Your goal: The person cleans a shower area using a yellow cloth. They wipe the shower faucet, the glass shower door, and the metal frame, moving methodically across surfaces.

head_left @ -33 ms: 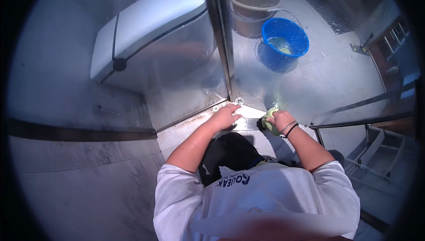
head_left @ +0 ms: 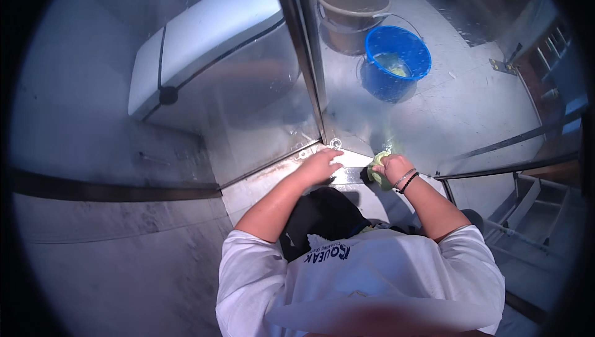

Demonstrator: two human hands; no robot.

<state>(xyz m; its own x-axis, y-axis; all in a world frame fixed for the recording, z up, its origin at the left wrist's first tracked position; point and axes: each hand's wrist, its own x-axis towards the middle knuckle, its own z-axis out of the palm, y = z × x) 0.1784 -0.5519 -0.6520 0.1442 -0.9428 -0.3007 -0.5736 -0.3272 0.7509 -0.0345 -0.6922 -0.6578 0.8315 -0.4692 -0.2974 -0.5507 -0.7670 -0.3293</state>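
Note:
My left hand (head_left: 320, 166) reaches to the shower floor's corner, where two glass panels meet. Its thumb and fingers are apart, and nothing shows between them. Close to its fingertips is a small whitish ring-shaped fitting (head_left: 335, 143) at the foot of the glass. To the right, my right hand (head_left: 396, 168) is closed around a crumpled yellow-green cloth (head_left: 379, 168), low beside the glass. Its underside and some fingers are hidden. A shiny metal strip (head_left: 347, 176) lies on the floor between my hands.
Beyond the wet glass stand a brown bucket (head_left: 353, 2) and a blue bucket (head_left: 400, 52) holding water and something yellow-green. A white toilet (head_left: 217, 33) is at the far left. A dark frame post (head_left: 304, 46) rises at the corner. A white rack-like frame (head_left: 527, 213) stands at right.
My left hand has shifted slightly down and to the right at the corner. My right hand keeps its hold on the cloth, nearly still.

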